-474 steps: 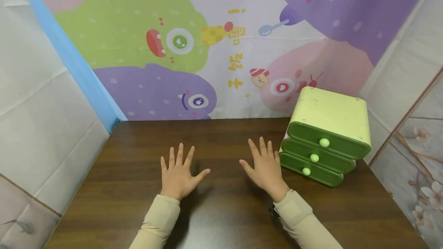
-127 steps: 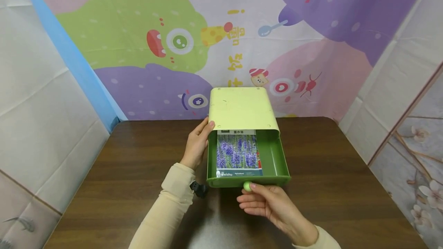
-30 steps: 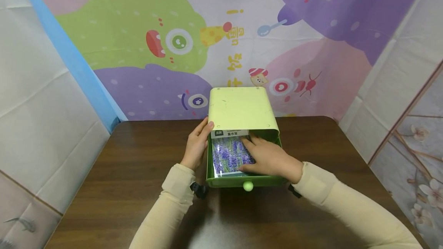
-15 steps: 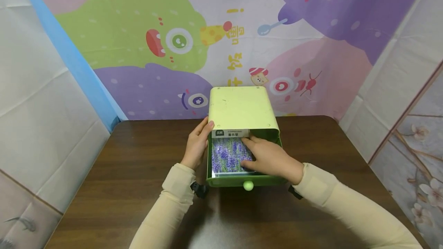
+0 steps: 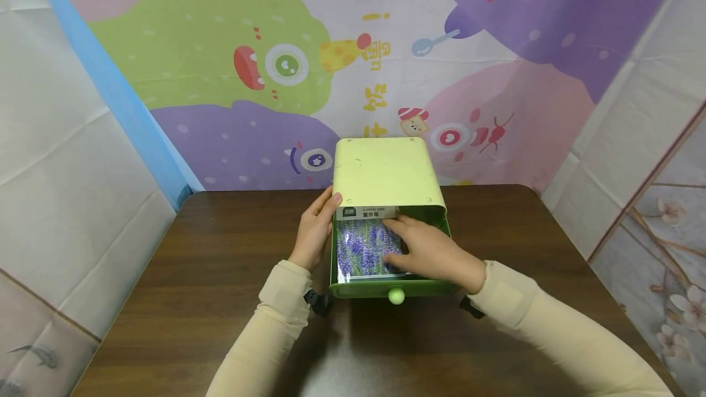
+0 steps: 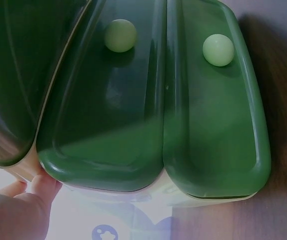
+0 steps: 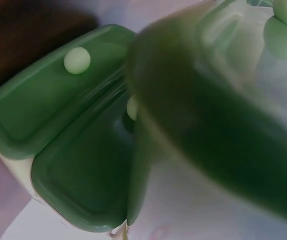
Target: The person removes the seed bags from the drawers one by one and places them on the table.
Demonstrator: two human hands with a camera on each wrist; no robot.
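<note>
A pale yellow-green cabinet (image 5: 386, 170) stands on the table with its top drawer (image 5: 364, 290) pulled out. In that drawer lies a packet (image 5: 364, 247) printed with purple flowers. My right hand (image 5: 432, 253) reaches into the drawer, thumb and fingers on the packet's right side; some fingertips are hidden. My left hand (image 5: 314, 231) rests against the cabinet's left side, thumb at the top front corner. The left wrist view shows that hand (image 6: 18, 207) beside the drawer fronts, with the middle drawer (image 6: 108, 100) and the bottom drawer (image 6: 218, 115) closed. No hand shows in the right wrist view.
The brown table (image 5: 220, 299) extends around the cabinet. A cartoon-print cloth (image 5: 220, 66) hangs behind it, and pale sheets line both sides. The round knob (image 5: 396, 296) of the pulled-out drawer sticks out toward the table's front.
Since several seconds ago my right hand has left the knob and moved into the drawer, and the packet has shifted left. Over the last half second almost nothing has moved.
</note>
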